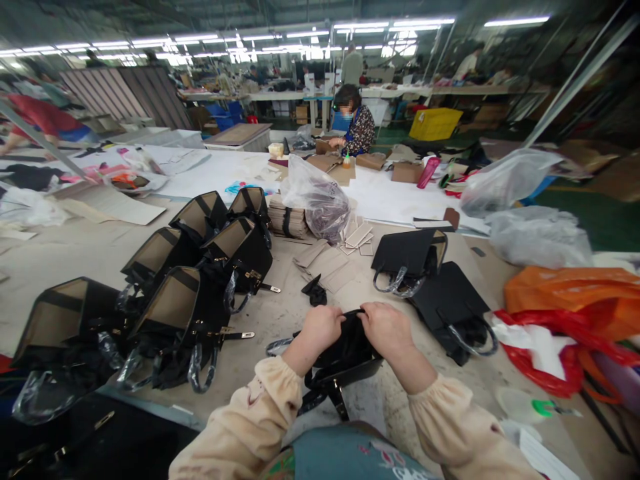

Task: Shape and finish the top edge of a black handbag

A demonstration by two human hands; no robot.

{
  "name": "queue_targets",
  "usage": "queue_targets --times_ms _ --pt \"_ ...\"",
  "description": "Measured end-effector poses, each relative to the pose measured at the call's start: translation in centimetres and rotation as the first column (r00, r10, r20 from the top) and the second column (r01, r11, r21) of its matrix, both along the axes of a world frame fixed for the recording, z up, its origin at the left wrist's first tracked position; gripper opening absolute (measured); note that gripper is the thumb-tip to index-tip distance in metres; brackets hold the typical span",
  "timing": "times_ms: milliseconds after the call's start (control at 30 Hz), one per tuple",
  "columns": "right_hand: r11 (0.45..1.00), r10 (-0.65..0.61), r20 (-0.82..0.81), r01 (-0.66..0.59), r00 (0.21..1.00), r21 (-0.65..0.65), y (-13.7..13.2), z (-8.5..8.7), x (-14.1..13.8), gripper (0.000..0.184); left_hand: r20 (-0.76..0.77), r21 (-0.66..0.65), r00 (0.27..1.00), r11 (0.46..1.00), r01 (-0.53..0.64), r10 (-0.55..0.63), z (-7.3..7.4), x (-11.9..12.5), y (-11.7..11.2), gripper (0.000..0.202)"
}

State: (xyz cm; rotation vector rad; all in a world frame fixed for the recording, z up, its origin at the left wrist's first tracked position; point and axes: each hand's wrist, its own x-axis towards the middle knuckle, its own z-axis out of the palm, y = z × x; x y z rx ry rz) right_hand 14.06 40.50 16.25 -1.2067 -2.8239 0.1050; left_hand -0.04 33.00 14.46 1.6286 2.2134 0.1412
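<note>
Directly before me is a black handbag [350,357], its dark lining showing inside the mouth. My left hand [323,330] pinches the bag's far rim on the left. A short way along that same rim, my right hand [387,327] grips it with bent fingers and thumb. The bag's strap hangs toward my apron, and one handle shows at its left. Just beyond my hands lies a small bunched piece of black cloth [316,291]. Two more black bags [453,303] rest to the right, their handles wrapped in clear plastic.
Several black handbags [173,313] with tan insides stand at left. A tan stack of pieces [287,219] sits beside a clear plastic bag [325,200]. Orange and red plastic bags [570,300] lie at right. Across the table a person [357,127] works.
</note>
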Motion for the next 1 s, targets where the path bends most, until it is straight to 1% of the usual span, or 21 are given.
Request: queue_targets --times_ms 267,500,633,733,800,900,1000 --pt "0.999 -0.022 0.030 0.023 0.999 -0.041 -0.1 0.3 -0.1 0.020 0.006 -0.012 1.000 1.000 -0.012 0.012 0.1 0.3 0.0 0.030" --pt "0.999 -0.025 0.018 0.025 1.000 -0.030 -0.1 0.2 0.1 0.017 -0.015 -0.016 1.000 1.000 0.008 -0.008 0.2 0.7 -0.2 0.031" --pt "0.998 -0.036 0.022 0.037 0.999 -0.043 0.1 0.1 0.2 0.017 -0.003 0.039 0.998 0.997 0.066 -0.066 0.6 1.3 0.8 0.036" --pt "0.996 -0.051 0.014 0.052 0.999 -0.075 0.3 0.0 0.4 0.017 -0.021 0.034 0.994 0.994 0.105 -0.104 0.9 1.8 2.0 0.035" --pt "0.993 -0.045 -0.044 0.040 0.998 -0.115 0.2 0.1 0.9 0.020 -0.032 0.013 0.994 0.995 0.104 -0.103 0.9 1.9 2.6 0.032" --pt "0.990 -0.033 -0.207 0.003 0.978 -0.143 -0.3 0.4 2.5 0.037 -0.047 -0.002 0.996 0.997 0.081 -0.081 0.7 1.8 2.8 0.032" --pt "0.983 -0.095 -0.299 0.042 0.950 -0.179 -1.4 0.4 4.6 0.047 -0.064 -0.016 0.997 0.999 0.049 -0.050 0.5 1.8 2.6 0.033"
